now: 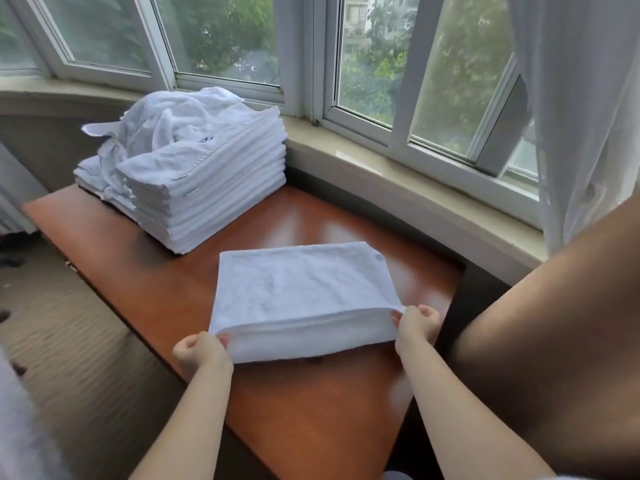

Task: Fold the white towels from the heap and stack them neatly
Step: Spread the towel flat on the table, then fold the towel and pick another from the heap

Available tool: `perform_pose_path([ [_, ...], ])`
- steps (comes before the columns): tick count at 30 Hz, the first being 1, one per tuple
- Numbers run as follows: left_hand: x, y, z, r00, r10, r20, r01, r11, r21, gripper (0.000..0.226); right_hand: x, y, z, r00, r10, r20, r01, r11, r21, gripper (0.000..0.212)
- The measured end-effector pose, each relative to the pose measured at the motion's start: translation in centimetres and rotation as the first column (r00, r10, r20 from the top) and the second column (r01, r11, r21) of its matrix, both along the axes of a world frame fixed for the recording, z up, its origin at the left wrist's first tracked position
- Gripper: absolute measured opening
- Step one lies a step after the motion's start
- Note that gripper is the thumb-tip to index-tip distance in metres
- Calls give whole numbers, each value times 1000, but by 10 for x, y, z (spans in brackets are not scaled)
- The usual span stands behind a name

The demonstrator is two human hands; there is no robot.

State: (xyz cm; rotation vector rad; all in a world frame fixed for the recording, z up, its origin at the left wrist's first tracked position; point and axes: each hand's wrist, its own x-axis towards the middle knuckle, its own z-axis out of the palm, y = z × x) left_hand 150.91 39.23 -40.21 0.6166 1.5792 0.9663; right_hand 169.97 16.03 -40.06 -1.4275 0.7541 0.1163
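The stack point(211, 188) of folded towels stood far left on the table point(145, 278), the loose heap point(162, 123) slumped on it. The left hand point(202, 351) pinched the towel's point(301, 299) near-left corner, and the right hand point(415, 327) pinched the near-right (both held the upper layer lifted). Its long axis ran hand to hand, reaching away from the fingers; fingertips were hidden under cloth.

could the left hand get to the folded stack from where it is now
Probably yes, once it lets go. The left hand grips a near corner of the towel, as does the right hand. The folded stack sits farther back on the left, with bare table between.
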Motion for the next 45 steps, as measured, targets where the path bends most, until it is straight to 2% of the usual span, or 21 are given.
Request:
perform_pose_path([
  [3, 25, 13, 8, 1000, -15, 25, 11, 988, 152, 17, 14, 15, 4, 991, -40, 127, 45, 999, -31, 20],
  [6, 51, 27, 4, 989, -151, -1, 148, 973, 180, 22, 40, 30, -1, 985, 158, 65, -155, 987, -51, 22],
  [8, 64, 30, -4, 952, -273, -135, 293, 942, 164, 26, 53, 35, -9, 951, 310, -4, -309, 948, -75, 17],
  [9, 69, 31, -10, 935, -300, -191, 332, 929, 165, 28, 58, 36, -14, 945, 326, -13, -325, 941, -89, 17],
  [12, 77, 32, -28, 890, -318, -327, 392, 900, 189, 32, 65, 41, -27, 969, 246, 15, -240, 955, -173, 25],
  [15, 79, 29, -43, 784, -413, -464, 541, 821, 184, 46, 65, 48, -38, 950, 311, -25, -299, 884, -361, 27],
  [17, 82, 21, -49, 635, -486, -601, 684, 715, 145, 59, 63, 52, -40, 925, 377, -41, -349, 804, -481, 24],
  [20, 94, 4, -53, 308, -435, -846, 880, 469, 79, 57, 69, 56, -38, 911, 412, 1, -336, 746, -575, 32],
  [24, 120, -20, -53, 10, -358, -934, 995, 98, -26, 50, 95, 65, -35, 881, 465, 84, -340, 747, -571, 29],
  [26, 130, -28, -57, -105, -335, -936, 993, 10, -115, 50, 111, 70, -32, 875, 483, 38, -388, 747, -540, 30],
  [29, 133, -32, -68, -272, -241, -932, 962, -34, -272, 53, 131, 79, -33, 835, 548, -47, -495, 712, -498, 30],
  [33, 130, -32, -72, -294, -212, -932, 955, -25, -296, 54, 142, 87, -37, 758, 635, -148, -625, 643, -443, 38],
  [36, 130, -35, -70, -271, -206, -940, 962, -26, -272, 54, 152, 88, -37, 793, 568, -221, -607, 704, -368, 15],
  [38, 130, -36, -70, -266, -205, -942, 963, -17, -268, 55, 153, 91, -32, 780, 559, -283, -624, 728, -282, 4],
  [40, 130, -36, -71, -270, -207, -940, 962, -10, -274, 55, 155, 94, -31, 723, 617, -310, -685, 700, -203, 23],
  [41, 130, -36, -71, -277, -198, -940, 960, -8, -281, 56, 155, 95, -29, 696, 649, -308, -712, 681, -172, 24],
  [43, 131, -36, -70, -274, -195, -942, 961, -4, -278, 64, 154, 98, -25, 642, 715, -275, -763, 631, -140, 7],
  [45, 131, -37, -68, -257, -205, -945, 965, -3, -262, 70, 155, 97, -26, 616, 757, -217, -787, 604, -127, 18],
])
